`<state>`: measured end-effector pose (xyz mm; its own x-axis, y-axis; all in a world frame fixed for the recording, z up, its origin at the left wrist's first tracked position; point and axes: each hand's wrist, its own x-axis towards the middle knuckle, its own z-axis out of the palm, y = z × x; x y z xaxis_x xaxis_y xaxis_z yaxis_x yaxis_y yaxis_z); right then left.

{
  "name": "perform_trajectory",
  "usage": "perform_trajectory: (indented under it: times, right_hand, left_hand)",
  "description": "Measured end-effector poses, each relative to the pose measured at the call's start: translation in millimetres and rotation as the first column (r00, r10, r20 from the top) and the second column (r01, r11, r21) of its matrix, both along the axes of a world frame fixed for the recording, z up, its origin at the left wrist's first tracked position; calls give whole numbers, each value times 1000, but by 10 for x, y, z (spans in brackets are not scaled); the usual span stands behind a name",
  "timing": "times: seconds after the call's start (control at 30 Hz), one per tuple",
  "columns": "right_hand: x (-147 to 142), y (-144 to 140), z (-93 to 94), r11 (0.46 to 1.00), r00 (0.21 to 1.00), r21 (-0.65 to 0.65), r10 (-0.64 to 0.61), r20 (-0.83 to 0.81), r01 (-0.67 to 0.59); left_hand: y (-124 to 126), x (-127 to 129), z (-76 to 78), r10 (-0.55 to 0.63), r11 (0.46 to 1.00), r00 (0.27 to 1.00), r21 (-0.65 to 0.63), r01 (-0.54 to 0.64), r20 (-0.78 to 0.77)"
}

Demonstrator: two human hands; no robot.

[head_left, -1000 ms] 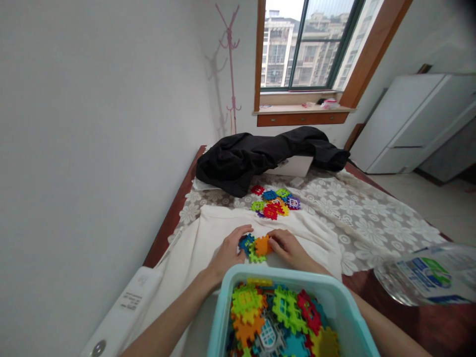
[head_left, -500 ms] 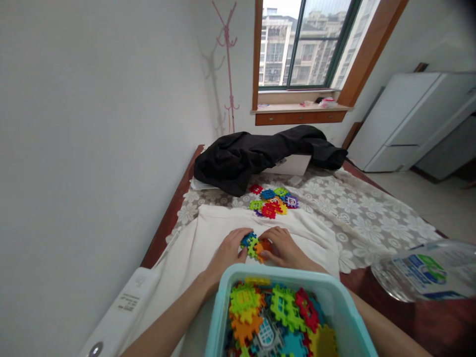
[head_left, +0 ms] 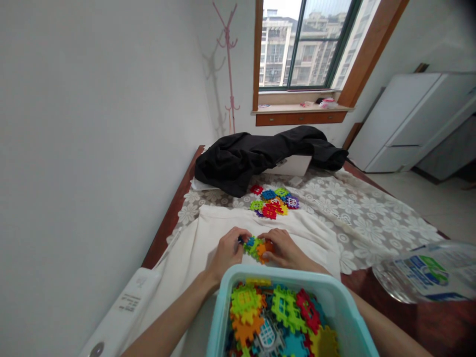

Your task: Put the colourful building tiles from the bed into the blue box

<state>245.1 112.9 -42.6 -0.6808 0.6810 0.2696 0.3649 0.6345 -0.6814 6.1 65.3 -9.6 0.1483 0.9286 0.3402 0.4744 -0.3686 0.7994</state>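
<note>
Gripping 1 small cluster of blue, green and orange toothed plastic tiles [head_left: 256,246], left hand [head_left: 226,254] and right hand [head_left: 283,249] pinch it above 1 teal plastic bin [head_left: 226,310].

A black jacket [head_left: 260,156] lies beyond a plastic bottle [head_left: 424,275], under a pink coat stand [head_left: 227,64].

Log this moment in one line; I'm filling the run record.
left hand: holds joined tiles | right hand: holds same | bin: near | loose tiles: beyond
</note>
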Motion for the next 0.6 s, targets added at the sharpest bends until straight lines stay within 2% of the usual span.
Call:
perform_trajectory:
  times: [0.13,0.23,0.43,0.6]
  right_hand:
    - [18,-45,95,998,999,-60,-27,-31,25]
    - [45,-74,85,992,997,-124,-36,-72,27]
    - [74,-107,98,941,985,-335,-9,-171,-50]
    - [83,-95,242,915,972,-390,14,-233,-107]
  left_hand:
    - [-6,-4,-4,-19,990,997,-139,30,81]
    - [-12,-14,13,-16,981,998,-191,28,62]
    - [-5,-35,-71,-84,978,995,-195,73,-48]
    - [16,-49,-161,-82,979,990,-197,60,-110]
